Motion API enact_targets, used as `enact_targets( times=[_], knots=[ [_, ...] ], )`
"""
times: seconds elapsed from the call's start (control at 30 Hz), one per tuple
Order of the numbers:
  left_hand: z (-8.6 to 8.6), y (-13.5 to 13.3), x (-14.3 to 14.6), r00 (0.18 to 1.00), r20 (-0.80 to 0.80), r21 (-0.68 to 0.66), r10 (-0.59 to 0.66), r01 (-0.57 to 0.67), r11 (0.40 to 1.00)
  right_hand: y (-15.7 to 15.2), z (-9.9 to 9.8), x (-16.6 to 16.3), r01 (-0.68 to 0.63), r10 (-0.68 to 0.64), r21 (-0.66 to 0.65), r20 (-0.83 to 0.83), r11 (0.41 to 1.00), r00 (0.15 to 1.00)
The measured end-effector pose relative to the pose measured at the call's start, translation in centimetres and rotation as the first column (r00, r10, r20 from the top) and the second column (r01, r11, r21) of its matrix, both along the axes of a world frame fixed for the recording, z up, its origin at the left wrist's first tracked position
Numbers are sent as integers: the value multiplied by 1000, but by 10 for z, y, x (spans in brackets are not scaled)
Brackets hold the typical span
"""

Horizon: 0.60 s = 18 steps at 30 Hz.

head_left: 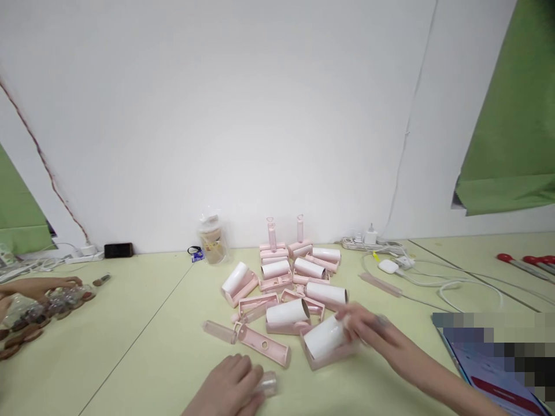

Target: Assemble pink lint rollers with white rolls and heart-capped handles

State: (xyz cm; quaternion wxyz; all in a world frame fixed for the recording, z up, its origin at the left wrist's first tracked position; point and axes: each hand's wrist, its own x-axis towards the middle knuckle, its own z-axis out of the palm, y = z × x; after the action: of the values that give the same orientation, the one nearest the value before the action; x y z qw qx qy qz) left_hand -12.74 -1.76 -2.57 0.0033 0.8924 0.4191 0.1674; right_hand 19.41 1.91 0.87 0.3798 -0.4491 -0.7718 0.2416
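My left hand (pixel 234 384) is closed around a clear plastic tube (pixel 267 383) at the front of the table; the tube's far end sticks out past the fingers. My right hand (pixel 362 326) is somewhat blurred, its fingers on the right end of a white lint roll (pixel 324 337). That roll lies tilted in a pink tray-like case (pixel 318 363). Between the hands rests an open pink case (pixel 264 345) with a clear handle (pixel 219 332) at its left end. Just behind, another white roll (pixel 287 312) sits on a pink case.
Several more pink cases and white rolls (pixel 275 269) crowd toward the wall. A bagged cup (pixel 213 242) stands behind left. Cables and a white charger (pixel 388 266) lie right, near a tablet (pixel 498 375). Another person's hand (pixel 47 286) touches wrapped items at far left.
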Motion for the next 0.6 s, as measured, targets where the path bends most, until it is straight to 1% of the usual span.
enact_targets(
  times=[0.03, 0.07, 0.13, 0.2, 0.27, 0.33, 0.43, 0.53, 0.6],
  knots=[
    [-4, 5, 7, 999, -30, 51, -37, 39, 998, 17, 14, -16, -52, 45, -80, -82, 995, 996],
    [-6, 10, 12, 997, -58, 83, -49, 54, 995, 34, 25, -32, -73, 52, -127, -156, 989, 986],
    [-6, 16, 19, 996, -86, 126, -18, 29, 992, 66, 37, -60, -91, 67, -130, -178, 987, 982],
    [-6, 22, 20, 995, -94, 181, 32, -15, 983, 92, 39, -80, -118, 92, -145, -172, 982, 981],
    [-12, 28, 20, 993, -81, 241, 89, -67, 968, 112, 36, -91, -131, 104, -172, -156, 976, 982],
    [-25, 36, 20, 988, -56, 250, 143, -125, 960, 129, 34, -98, -113, 86, -192, -146, 975, 986],
    [-49, 52, 24, 983, -7, 199, 185, -180, 963, 154, 37, -106, -53, 23, -202, -146, 978, 989],
    [-68, 70, 34, 981, 17, 195, 192, -192, 962, 183, 44, -116, 5, -37, -217, -144, 976, 989],
    [-73, 79, 43, 985, 29, 223, 168, -170, 960, 200, 47, -125, 45, -77, -232, -132, 972, 988]
  ],
)
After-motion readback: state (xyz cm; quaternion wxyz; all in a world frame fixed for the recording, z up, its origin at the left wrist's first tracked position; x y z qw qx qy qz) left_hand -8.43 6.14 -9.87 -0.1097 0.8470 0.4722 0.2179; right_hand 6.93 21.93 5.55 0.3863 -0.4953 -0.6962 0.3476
